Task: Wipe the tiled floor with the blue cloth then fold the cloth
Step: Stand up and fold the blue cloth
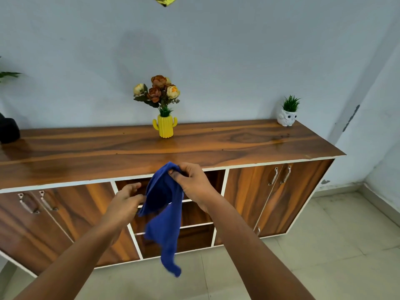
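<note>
We hold the blue cloth [163, 213] up in the air in front of us, above the tiled floor [324, 252] and before the open middle shelves of the wooden sideboard [129, 146]. Our right hand [192, 182] pinches the top edge of the cloth between the thumb and the bent fingers [175, 173], and from this pinch the cloth hangs down loose and crumpled, its lowest corner well below the fingers. Our left hand [125, 202] is just beside the cloth on its left side; the fingers are half curled and a little apart, and their tips reach the cloth edge, but we cannot tell if they really grip it. Far beyond the fingers, on the sideboard top, stand a yellow cactus vase [165, 126] with flowers and a small white owl pot [287, 118].
</note>
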